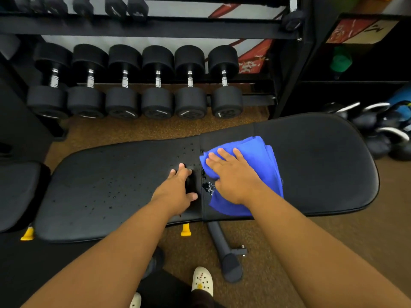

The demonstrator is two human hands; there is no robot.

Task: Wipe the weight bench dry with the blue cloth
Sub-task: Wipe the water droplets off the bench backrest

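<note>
A black padded weight bench (315, 165) lies across the middle of the view. Its left pad (106, 187) is dotted with water drops. A folded blue cloth (260, 156) lies on the right pad just past the seam between the pads. My right hand (231, 174) presses flat on the cloth with straight fingers. My left hand (178, 190) rests on the wet left pad beside the seam, fingers spread and bent at the tips, holding nothing. A small puddle (208, 187) glistens at the seam between my hands.
A rack of several black dumbbells (158, 83) stands behind the bench. Kettlebells (375, 130) crowd the floor at the right. The bench's leg (224, 252) and yellow knobs (186, 230) stick out below the front edge, near my feet in white clogs (202, 281).
</note>
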